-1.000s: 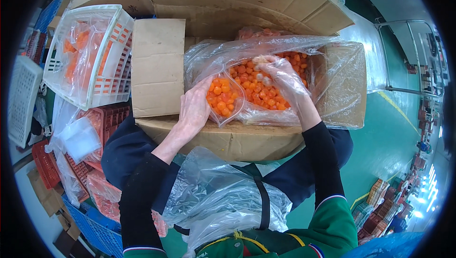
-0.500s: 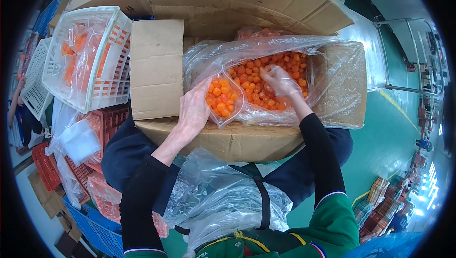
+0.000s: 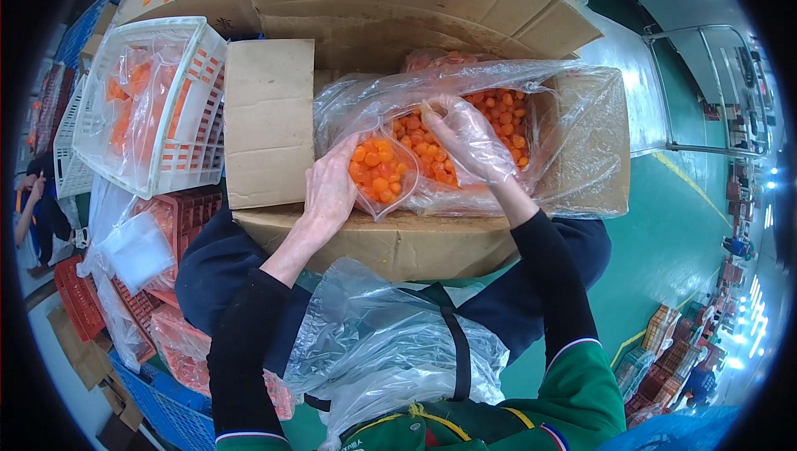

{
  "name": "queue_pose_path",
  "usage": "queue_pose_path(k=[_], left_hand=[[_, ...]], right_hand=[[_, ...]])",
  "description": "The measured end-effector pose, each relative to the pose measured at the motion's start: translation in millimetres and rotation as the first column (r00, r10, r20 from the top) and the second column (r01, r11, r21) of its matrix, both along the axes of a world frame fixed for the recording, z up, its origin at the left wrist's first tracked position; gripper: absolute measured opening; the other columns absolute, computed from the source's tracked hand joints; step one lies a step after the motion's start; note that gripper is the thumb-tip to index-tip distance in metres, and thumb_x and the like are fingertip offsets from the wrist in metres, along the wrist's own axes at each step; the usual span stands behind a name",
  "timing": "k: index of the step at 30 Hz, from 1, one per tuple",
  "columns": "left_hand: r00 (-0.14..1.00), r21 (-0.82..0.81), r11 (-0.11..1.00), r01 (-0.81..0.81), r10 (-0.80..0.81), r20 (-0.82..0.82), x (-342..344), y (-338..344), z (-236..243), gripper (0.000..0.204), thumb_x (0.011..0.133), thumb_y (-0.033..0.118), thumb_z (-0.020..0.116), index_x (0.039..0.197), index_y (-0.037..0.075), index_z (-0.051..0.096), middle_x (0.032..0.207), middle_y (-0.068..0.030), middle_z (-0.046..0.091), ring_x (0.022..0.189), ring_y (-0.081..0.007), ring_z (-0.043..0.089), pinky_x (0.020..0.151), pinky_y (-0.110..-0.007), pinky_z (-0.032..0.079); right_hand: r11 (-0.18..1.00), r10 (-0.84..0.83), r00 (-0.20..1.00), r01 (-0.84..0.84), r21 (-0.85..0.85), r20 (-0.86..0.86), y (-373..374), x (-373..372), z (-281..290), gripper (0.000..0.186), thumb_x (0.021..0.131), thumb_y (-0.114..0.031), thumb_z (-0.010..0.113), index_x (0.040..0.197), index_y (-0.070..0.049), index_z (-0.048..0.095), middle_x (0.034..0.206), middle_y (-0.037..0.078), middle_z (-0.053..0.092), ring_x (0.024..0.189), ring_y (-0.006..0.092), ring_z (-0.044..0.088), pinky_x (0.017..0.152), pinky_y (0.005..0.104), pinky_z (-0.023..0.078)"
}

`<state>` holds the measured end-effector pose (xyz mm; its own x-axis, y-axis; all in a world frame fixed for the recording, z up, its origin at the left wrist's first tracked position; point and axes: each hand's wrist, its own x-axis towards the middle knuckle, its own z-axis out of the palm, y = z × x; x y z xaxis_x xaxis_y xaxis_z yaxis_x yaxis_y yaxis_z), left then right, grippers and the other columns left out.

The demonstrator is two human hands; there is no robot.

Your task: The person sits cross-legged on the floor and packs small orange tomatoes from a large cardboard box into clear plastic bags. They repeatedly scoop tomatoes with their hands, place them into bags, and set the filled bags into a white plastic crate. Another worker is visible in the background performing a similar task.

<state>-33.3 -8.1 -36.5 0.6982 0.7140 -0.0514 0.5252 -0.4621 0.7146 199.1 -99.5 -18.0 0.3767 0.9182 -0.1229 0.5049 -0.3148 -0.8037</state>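
Thin clear plastic: small bag (image 3: 380, 170) of orange balls sits inside big lined carton (image 3: 398, 243), at its near-left corner. My left hand (image 3: 330, 189) pinches bag's near edge, bare. My right hand (image 3: 471, 137), in loose plastic glove, cups balls over bulk heap (image 3: 498, 115); fingers curled, closed on handful. Bag mouth points up and toward heap, long axis roughly toward far wall. Risk, my judgement: film slips from pinch, mouth collapses, balls spill back or crush; glove snags liner.

White plastic crate (image 3: 178, 173) with orange goods sat at my left; red crates (image 3: 178, 218) below it; blue crate (image 3: 178, 405) by my knee; green floor (image 3: 664, 243) at right.
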Motion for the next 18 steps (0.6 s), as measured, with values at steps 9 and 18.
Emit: queue_pose_path(k=[9, 18], left_hand=[[1.0, -0.015, 1.0, -0.011, 0.012, 0.015, 0.3, -1.3, -2.3, 0.054, 0.08, -0.011, 0.046, 0.131, 0.001, 0.06, 0.126, -0.023, 0.063, 0.115, -0.0405, 0.061, 0.099, -0.045, 0.05], [1.0, -0.042, 0.999, -0.008, 0.009, 0.017, 0.6, -1.6, 3.1, 0.054, 0.079, -0.011, 0.047, 0.13, 0.0, 0.06, 0.126, -0.0231, 0.062, 0.115, -0.0403, 0.061, 0.099, -0.045, 0.05]], right_hand=[[0.842, 0.528, 0.691, -0.347, -0.414, 0.495, -5.1, -3.4, -83.4, 0.029, 0.095, -0.021, 0.051, 0.115, -0.002, 0.061, 0.108, 0.023, 0.062, 0.1, 0.0408, 0.063, 0.083, 0.0515, 0.052], [0.856, 0.483, 0.763, -0.309, -0.415, 0.43, -27.6, 18.2, -99.0, 0.025, 0.096, -0.015, 0.051, 0.119, -0.007, 0.059, 0.108, 0.021, 0.063, 0.092, 0.0351, 0.068, 0.073, 0.0481, 0.055]])
